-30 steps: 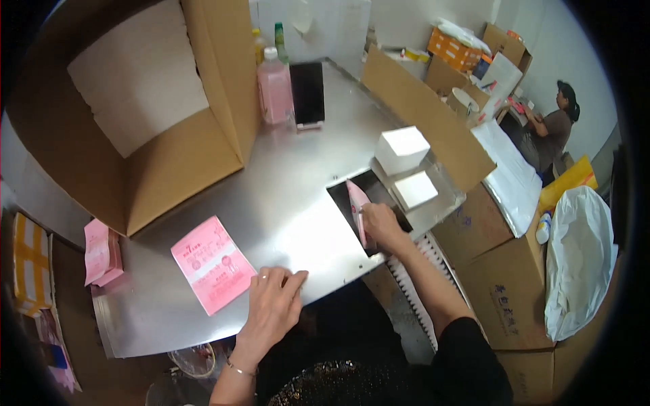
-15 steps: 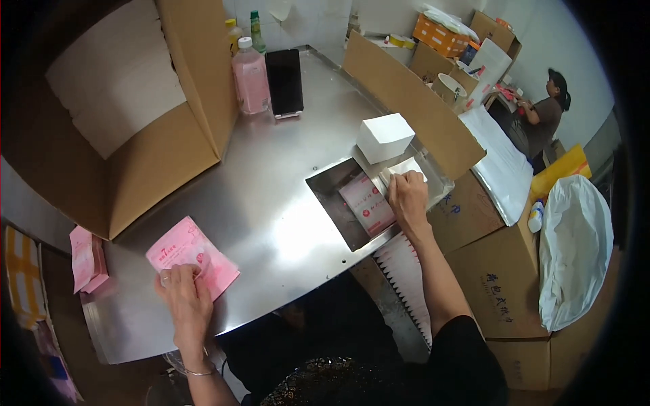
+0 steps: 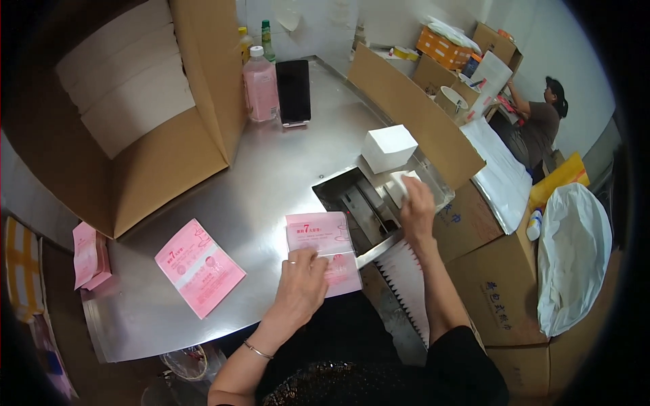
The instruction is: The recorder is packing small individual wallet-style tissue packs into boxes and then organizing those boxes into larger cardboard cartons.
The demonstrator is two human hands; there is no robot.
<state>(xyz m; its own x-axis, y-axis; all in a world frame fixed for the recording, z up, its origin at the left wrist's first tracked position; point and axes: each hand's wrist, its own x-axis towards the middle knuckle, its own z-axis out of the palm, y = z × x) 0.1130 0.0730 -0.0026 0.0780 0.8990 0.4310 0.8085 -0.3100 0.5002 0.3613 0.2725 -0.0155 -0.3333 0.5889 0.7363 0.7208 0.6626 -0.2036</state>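
My left hand [image 3: 302,284] is closed on the lower part of a flat pink printed packet [image 3: 318,230], its fingers curled over it at the table's near edge. The packet lies beside a rectangular opening [image 3: 349,197] in the metal table, where metal parts and a small red light show. A second pink packet [image 3: 201,267] rests flat to the left. My right hand [image 3: 418,210] is at the opening's right side, fingers closed round a small white folded tissue-like piece [image 3: 399,181]; their tips are partly hidden. Just behind it stands a white block-shaped stack [image 3: 389,149].
A big open cardboard box [image 3: 172,186] holding white stacks stands at left. Behind are a bottle of pink liquid [image 3: 261,88] and a dark phone [image 3: 294,93] on a stand. Cartons [image 3: 501,284] and a white bag [image 3: 575,260] crowd the right, with another person [image 3: 542,122] beyond.
My left hand has moved right from the packet at left to another one beside the opening. The pink packet seen inside the opening is gone from there. My right hand has shifted slightly.
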